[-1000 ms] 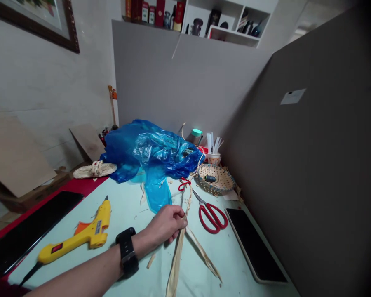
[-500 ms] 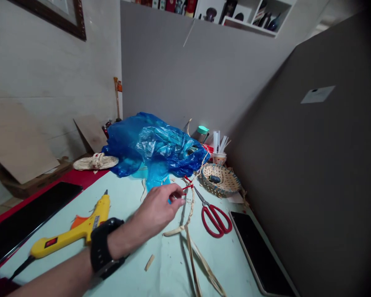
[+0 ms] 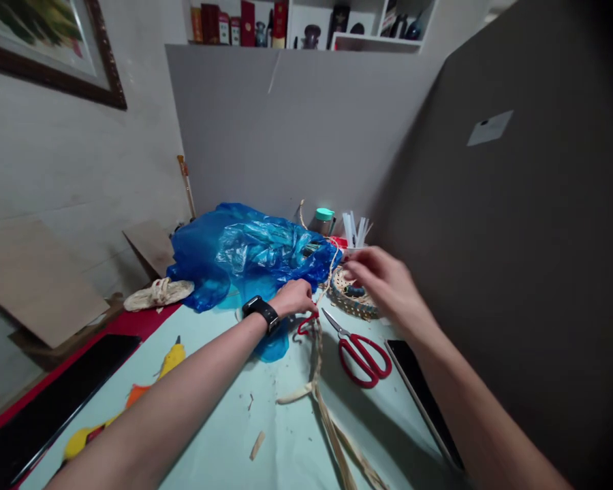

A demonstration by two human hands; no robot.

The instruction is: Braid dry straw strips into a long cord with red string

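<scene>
My left hand (image 3: pixel 297 297), with a black watch on the wrist, reaches far across the pale green table (image 3: pixel 286 435) and pinches the top of a braided straw strand (image 3: pixel 317 347) by its red cord loop (image 3: pixel 306 322). The strand runs back toward me and splits into loose flat strips. My right hand (image 3: pixel 383 279) hovers, blurred, over the small woven basket (image 3: pixel 355 303), fingers loosely curled with nothing visible in them. Red-handled scissors (image 3: pixel 360 354) lie just right of the strand.
A crumpled blue plastic bag (image 3: pixel 245 252) sits at the back, with a green-lidded jar (image 3: pixel 323 221) and a cup of white sticks (image 3: pixel 355 235) behind it. A yellow glue gun (image 3: pixel 133 401) lies left, partly behind my arm. A dark phone (image 3: pixel 419 395) lies right. Grey partitions wall the table.
My left hand let go lower down the strand and moved forward to the red cord end. My right hand came into view over the basket.
</scene>
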